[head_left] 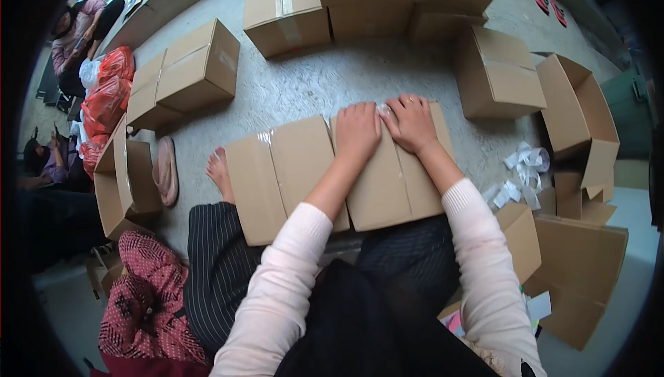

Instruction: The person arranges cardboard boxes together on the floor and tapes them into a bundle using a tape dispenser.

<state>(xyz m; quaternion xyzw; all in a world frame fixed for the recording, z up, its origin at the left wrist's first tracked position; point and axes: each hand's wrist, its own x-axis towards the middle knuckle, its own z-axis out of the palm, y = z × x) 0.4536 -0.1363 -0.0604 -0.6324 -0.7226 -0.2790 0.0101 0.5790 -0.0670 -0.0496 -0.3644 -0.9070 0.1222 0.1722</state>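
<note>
Two closed cardboard boxes lie side by side in front of my body. My left hand [358,128] rests on the far edge of the right box [377,194], fingers together and bent over that edge. Close beside it, my right hand [411,122] is on the same box near its far edge, thumb toward the left hand and fingers curled. Whether either hand pinches something small at the seam is hidden. The left box [277,176] has shiny tape at its far edge, and neither hand touches it.
Closed boxes stand on the floor at the left [183,72], far middle [287,14] and right [501,76]. Open cartons [577,111] and crumpled white scraps [529,162] are at the right. Slippers [166,169], red bags [109,100] and two seated people are at the left.
</note>
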